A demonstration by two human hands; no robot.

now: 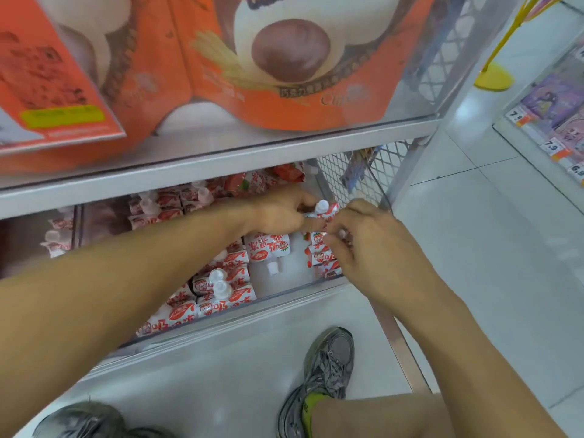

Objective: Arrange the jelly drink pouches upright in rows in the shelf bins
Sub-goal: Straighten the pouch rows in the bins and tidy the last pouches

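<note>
Red-and-white jelly drink pouches with white caps fill the low shelf bin (284,287). My left hand (278,213) grips one pouch (325,210) by its top, cap up, over the bin's right side. My right hand (373,248) is closed on the tops of a row of pouches (319,257) standing against the right wall. One pouch (268,251) lies flat, cap toward me, on the bare bin floor between the rows. Several pouches (221,289) stand at the front left, more sit at the back.
A shelf (221,159) with large orange snack bags (284,58) overhangs the bin. A wire mesh side panel (357,172) closes the right end. My shoes (328,368) rest on the white tiled floor. Another shelf with price tags (550,143) stands at the right.
</note>
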